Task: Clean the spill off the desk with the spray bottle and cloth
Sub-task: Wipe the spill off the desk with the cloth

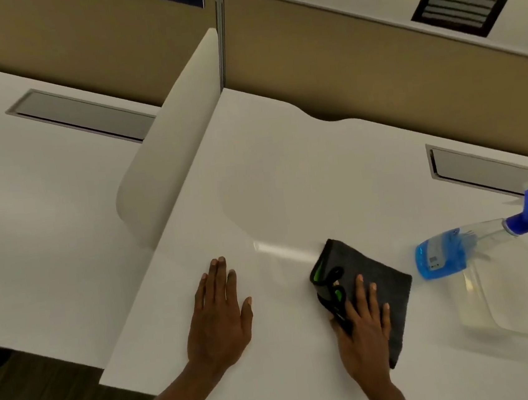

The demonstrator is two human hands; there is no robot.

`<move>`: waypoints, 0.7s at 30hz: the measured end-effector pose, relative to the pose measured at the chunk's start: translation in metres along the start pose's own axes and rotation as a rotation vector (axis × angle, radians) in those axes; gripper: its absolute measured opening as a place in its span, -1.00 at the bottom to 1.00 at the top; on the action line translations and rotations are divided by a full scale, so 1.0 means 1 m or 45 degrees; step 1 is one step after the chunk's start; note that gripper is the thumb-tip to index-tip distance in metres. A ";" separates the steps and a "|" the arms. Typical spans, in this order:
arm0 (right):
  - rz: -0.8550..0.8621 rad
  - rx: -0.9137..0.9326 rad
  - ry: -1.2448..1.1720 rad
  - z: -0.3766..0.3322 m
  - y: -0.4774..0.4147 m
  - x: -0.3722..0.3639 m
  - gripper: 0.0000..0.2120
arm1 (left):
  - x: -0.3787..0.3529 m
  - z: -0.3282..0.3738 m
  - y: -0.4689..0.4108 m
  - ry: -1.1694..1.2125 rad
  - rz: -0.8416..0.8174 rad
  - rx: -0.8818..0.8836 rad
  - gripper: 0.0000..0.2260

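A folded dark grey cloth (373, 273) with green trim lies on the white desk (286, 181). My right hand (363, 323) presses flat on the cloth's near part, thumb at its left edge. My left hand (219, 312) rests flat on the desk to the left, fingers spread, holding nothing. A faint wet streak (281, 250) runs from the cloth's far corner toward the left. A clear spray bottle (451, 255) with blue liquid and a blue trigger head stands at the right, apart from the cloth.
A white curved divider panel (171, 138) rises along the desk's left side, with another desk beyond it. Grey cable flaps (481, 173) are set into the desk at the right. A tan partition wall (372, 68) closes the back. The desk's front edge is near my wrists.
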State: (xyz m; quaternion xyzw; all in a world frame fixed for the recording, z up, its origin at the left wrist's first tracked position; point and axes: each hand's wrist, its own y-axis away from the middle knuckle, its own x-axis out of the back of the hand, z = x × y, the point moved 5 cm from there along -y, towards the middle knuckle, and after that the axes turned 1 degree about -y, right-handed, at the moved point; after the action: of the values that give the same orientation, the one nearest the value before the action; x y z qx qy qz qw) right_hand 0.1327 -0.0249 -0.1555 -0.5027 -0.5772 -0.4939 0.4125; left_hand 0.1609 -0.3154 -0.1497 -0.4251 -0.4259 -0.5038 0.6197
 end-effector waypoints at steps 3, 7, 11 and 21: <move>0.047 0.088 0.010 -0.023 0.008 -0.005 -0.37 | 0.000 0.001 -0.001 -0.049 -0.010 -0.004 -0.42; -0.032 0.328 0.060 -0.054 -0.010 -0.004 -0.36 | -0.003 0.001 0.000 -0.044 -0.007 -0.006 -0.41; -0.074 0.542 0.033 -0.087 -0.056 0.001 -0.38 | -0.004 0.000 0.000 -0.045 -0.012 0.002 -0.42; -0.109 0.495 -0.173 -0.065 -0.167 0.027 -0.46 | 0.003 0.000 0.000 -0.030 -0.012 0.014 -0.43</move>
State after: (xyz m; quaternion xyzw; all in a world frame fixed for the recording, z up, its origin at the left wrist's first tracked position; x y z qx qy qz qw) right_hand -0.0376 -0.0857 -0.1444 -0.4209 -0.7088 -0.3555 0.4405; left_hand 0.1610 -0.3157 -0.1472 -0.4257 -0.4379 -0.4994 0.6145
